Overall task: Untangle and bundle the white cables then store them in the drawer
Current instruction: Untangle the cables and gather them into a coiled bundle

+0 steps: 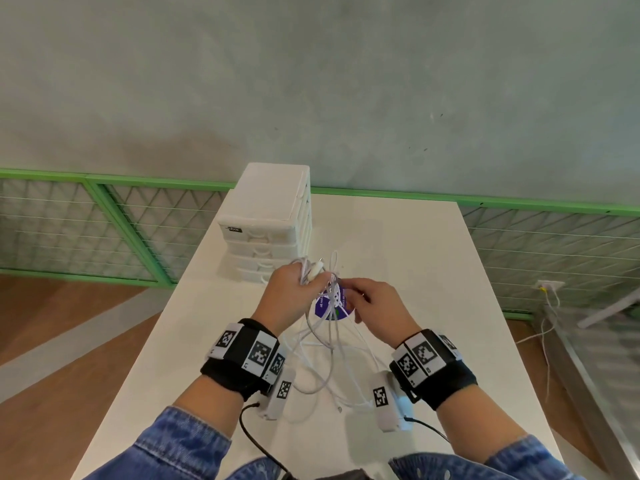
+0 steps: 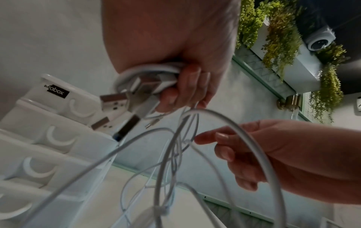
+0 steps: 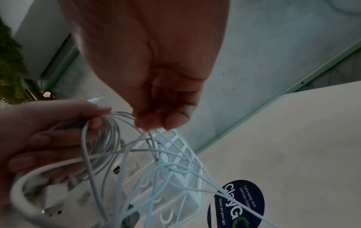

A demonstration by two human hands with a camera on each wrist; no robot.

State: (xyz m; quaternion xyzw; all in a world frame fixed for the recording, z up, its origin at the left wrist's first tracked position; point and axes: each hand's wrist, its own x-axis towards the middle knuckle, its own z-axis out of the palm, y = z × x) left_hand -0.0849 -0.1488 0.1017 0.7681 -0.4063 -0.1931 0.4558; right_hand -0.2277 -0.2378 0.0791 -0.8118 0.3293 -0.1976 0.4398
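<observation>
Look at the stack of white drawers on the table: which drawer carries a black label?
The top drawer of the drawer unit. A small black label sits at its front left corner; the drawers below show only plain white fronts with curved handles.

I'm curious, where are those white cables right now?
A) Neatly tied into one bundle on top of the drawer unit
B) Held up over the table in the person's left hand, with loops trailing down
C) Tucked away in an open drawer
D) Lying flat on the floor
B: the left hand grips the white cables above the table, loose loops hang to its surface, and the drawer unit shows every drawer closed.
</observation>
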